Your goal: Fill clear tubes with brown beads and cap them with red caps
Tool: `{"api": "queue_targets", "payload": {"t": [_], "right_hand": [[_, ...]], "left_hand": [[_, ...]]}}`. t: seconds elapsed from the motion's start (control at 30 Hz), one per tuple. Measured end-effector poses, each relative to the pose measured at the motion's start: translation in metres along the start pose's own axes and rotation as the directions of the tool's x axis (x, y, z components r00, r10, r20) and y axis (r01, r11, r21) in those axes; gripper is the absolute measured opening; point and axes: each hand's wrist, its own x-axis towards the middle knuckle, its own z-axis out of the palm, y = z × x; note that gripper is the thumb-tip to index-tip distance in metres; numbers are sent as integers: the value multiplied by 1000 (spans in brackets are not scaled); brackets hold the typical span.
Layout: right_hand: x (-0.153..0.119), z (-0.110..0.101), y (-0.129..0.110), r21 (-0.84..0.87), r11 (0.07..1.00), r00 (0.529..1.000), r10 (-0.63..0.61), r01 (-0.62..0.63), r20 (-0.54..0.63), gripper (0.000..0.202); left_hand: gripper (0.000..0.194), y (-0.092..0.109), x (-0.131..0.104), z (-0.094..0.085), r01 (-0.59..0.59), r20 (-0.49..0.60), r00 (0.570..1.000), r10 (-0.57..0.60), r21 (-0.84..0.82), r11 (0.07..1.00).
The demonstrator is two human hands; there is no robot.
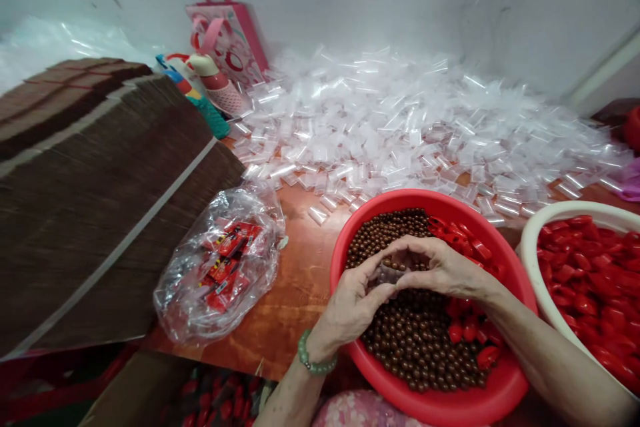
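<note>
Over a red tub (523, 280) of small brown balls (415, 347), my two hands meet around a small clear plastic case (393, 273). My left hand (355, 297), with a green bead bracelet (315, 357) at the wrist, grips the case's left side between thumb and fingers. From the right, my right hand (437, 263) is closed on the same case, its thumb near the left thumb. Some brown balls show at the case's opening; the fingers hide part of it. Red plastic pieces (470, 330) lie among the balls on the tub's right side.
A white tub (530, 240) of red pieces stands at the right. Clear plastic sleeves (370, 120) are heaped along the wall. To the left are a clear bag (175, 300) with red packets, a strapped cardboard stack (100, 213), bottles (220, 87) and a pink bag (230, 40).
</note>
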Motion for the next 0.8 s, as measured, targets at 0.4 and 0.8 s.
{"api": "queue_targets", "payload": {"t": [0.4, 0.8], "right_hand": [[1, -2, 3, -59, 993, 992, 111, -107, 66, 27], [-9, -25, -3, -513, 856, 996, 30, -69, -84, 21]], "left_hand": [[52, -2, 3, -4, 17, 24, 1000, -17, -14, 1000], [44, 2, 5, -2, 96, -29, 993, -111, -313, 945]]}}
